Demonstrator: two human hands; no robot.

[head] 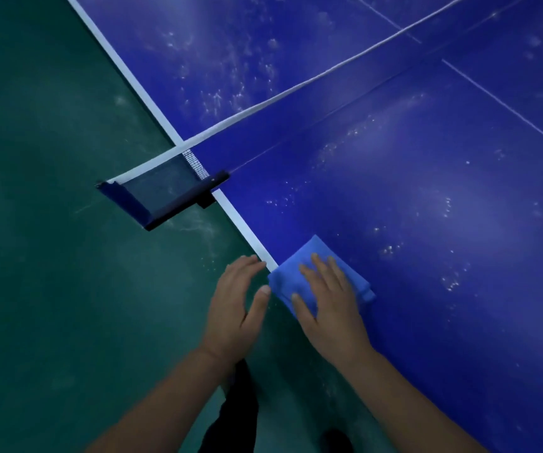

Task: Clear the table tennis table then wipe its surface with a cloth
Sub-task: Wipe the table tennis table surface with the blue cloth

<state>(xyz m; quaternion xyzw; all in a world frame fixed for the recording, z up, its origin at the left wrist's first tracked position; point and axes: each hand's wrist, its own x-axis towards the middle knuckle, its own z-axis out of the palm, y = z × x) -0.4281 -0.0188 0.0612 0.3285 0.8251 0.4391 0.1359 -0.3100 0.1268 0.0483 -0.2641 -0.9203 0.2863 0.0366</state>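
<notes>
The blue table tennis table (427,207) fills the right and top of the head view, dusted with white specks. A folded light-blue cloth (299,256) lies at the table's near side edge, partly over the white border line. My right hand (329,305) presses flat on the cloth with straight, spread fingers. My left hand (236,305) hovers just off the table's edge beside the cloth, fingers relaxed, holding nothing; its thumb tip is close to the cloth's left corner.
The net (296,86) runs diagonally from its dark clamp post (165,197), which sticks out over the green floor (51,256) at the left. My dark trouser legs and shoes show below, between the arms.
</notes>
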